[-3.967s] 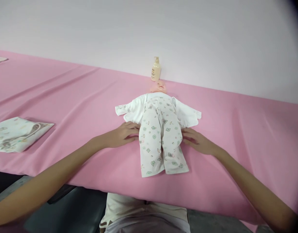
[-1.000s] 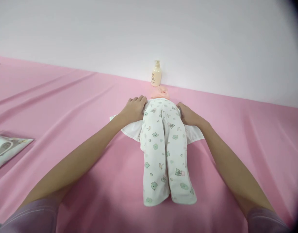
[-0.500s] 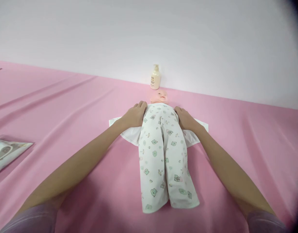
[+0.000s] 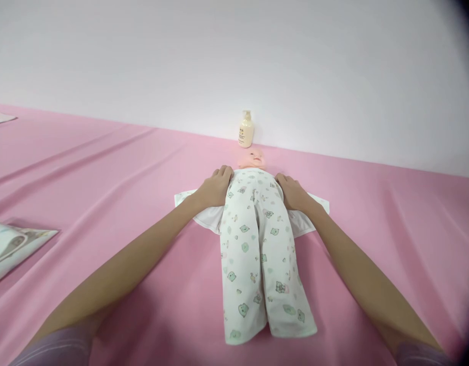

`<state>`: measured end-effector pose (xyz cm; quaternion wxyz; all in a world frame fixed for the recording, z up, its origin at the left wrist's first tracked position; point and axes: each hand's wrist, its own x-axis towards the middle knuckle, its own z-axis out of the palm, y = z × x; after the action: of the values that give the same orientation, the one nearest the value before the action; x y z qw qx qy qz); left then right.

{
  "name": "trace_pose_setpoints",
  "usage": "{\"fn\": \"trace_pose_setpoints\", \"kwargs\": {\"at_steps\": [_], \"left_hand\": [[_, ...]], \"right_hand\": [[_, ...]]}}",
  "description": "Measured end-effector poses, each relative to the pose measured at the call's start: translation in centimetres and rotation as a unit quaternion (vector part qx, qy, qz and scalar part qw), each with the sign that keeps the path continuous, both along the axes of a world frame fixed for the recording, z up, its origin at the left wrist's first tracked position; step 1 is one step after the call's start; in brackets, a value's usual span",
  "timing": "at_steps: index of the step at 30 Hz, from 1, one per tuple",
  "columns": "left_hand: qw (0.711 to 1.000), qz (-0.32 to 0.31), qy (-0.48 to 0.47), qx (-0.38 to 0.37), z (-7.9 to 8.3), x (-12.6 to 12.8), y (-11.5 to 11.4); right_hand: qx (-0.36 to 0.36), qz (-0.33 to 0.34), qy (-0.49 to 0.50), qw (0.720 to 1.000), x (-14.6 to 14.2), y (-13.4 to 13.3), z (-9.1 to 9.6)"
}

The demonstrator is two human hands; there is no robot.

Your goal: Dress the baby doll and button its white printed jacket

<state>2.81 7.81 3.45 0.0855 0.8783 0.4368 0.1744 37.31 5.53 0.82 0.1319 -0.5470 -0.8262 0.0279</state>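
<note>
L hand (image 4: 217, 188) & R hand (image 4: 292, 192) are resting curled at both waist sides of the bear-print pants (image 4: 242, 254); tips are hiding, so can't tell how tight or if they're pinching fabric. Pulling soft & even on both sides is prob. working best. Pants are lying on the baby doll (image 4: 253, 158), on the pink cloth (image 4: 143, 152), waist pointing at its head, legs pointing back this way, long way running nearly straight.

White trousers (image 4: 240, 264) patterned with green bear figures and flecks of pink stand out here against pink cloth (image 4: 143, 193); the top (image 4: 210, 219) is white, the doll's head (image 4: 253, 159) peach, the bottle (image 4: 245, 133) cream with dark lettering, the wall (image 4: 181, 66) off-white, the sleeves (image 4: 59, 349) mauve.
</note>
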Motion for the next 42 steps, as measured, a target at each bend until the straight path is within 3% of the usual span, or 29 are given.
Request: {"fn": "trace_pose_setpoints", "kwargs": {"at_steps": [10, 16, 22, 26, 29, 33, 35, 38, 40, 42], "left_hand": [[0.994, 0.065, 0.069, 0.049, -0.2, 1.7, -1.4], [0.995, 0.046, 0.069, 0.056, -0.6, 1.3, -0.9], [0.999, -0.02, 0.009, 0.029, -0.5, -0.1, -0.1], [0.999, -0.031, -0.014, 0.025, -0.6, -0.2, 0.1], [0.997, 0.018, -0.03, 0.076, -0.9, 0.1, -1.0], [0.98, 0.083, -0.109, 0.145, -1.9, -0.6, -4.7], [0.977, 0.082, -0.173, 0.097, -2.5, -1.2, -6.9], [0.955, 0.106, -0.262, -0.086, -2.9, -1.5, -8.9], [0.928, 0.142, -0.279, -0.201, -2.6, -1.1, -9.1], [0.907, 0.169, -0.277, -0.269, -2.0, -0.3, -8.7]], "right_hand": [[0.044, -0.063, -0.039, 0.996, -1.4, 0.2, -2.0], [0.049, -0.043, -0.055, 0.996, -0.9, 0.6, -2.0], [-0.018, 0.056, 0.07, 0.996, 1.9, 1.0, -0.8], [-0.003, 0.034, 0.063, 0.997, 1.7, 1.1, -0.7], [0.029, 0.003, 0.038, 0.999, 0.6, 0.2, -0.7], [0.143, -0.029, 0.081, 0.986, -0.5, -3.4, -1.0], [0.146, -0.062, 0.146, 0.977, -0.9, -5.4, -1.3], [0.035, -0.135, 0.246, 0.959, -1.6, -7.4, -1.4], [-0.05, -0.166, 0.284, 0.943, -2.3, -7.6, -1.2], [-0.099, -0.176, 0.304, 0.931, -2.9, -7.4, -0.8]]}}
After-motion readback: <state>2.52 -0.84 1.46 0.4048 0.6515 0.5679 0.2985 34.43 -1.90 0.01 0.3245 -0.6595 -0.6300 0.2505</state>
